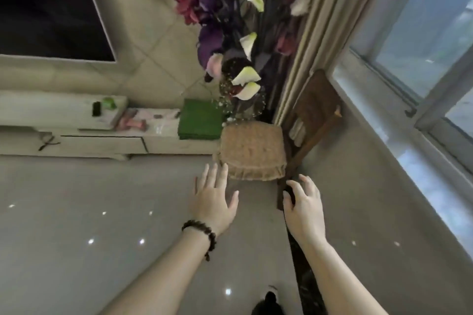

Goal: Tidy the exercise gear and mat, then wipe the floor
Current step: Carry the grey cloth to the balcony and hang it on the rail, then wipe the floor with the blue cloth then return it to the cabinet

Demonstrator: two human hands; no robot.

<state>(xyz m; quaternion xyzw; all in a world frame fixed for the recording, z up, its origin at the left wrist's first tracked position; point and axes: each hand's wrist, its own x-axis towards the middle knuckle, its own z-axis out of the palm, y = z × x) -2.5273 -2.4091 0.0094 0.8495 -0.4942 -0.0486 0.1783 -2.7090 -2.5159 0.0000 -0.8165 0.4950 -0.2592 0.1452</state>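
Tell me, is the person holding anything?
The left hand is open and empty. The right hand curls over a dark stick; a real grip cannot be told.

You will find no text, label, brand, number or sign that can be read anywhere in this view. The small items on the low white cabinet [102, 140] are too blurred to show any lettering.
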